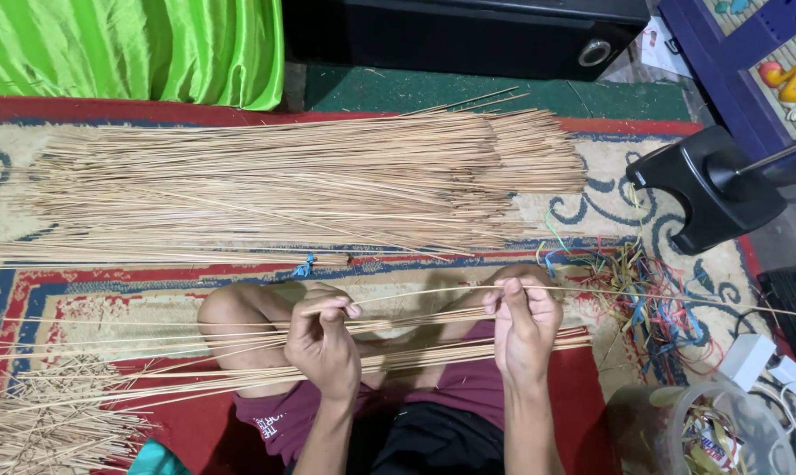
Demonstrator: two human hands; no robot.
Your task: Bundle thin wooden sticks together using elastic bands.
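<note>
While seated on the carpet, the person works thin sticks over the lap; findings follow.
Left hand: left hand (323, 339), fingers clenched on one thin pale stick (415, 294), pinched near its left end.
Right hand: right hand (523, 321), fingers pinching the same stick further along; its long end runs on past the hand to the right, over the coloured ties.
Stick: slender, straight, dry, straw-coloured, held level just above the lap.
Lap bundle: loose sheaf of like sticks (239, 365) lying across the knees, under both hands, fanned out to the left.
Main stock: broad flat pile of sticks (310, 185) on the carpet, well apart from the hands, ends ragged at right.
Ties: tangle of thin coloured strips (653, 299), near the right hand.
Carpet: patterned woven carpet (125, 295), red border.
Edges: black stand base (706, 189) and clear plastic tub (723, 431) crowd the right side; green cloth (134, 48) at upper left.
Open room: bare carpet strip between pile and knees.
</note>
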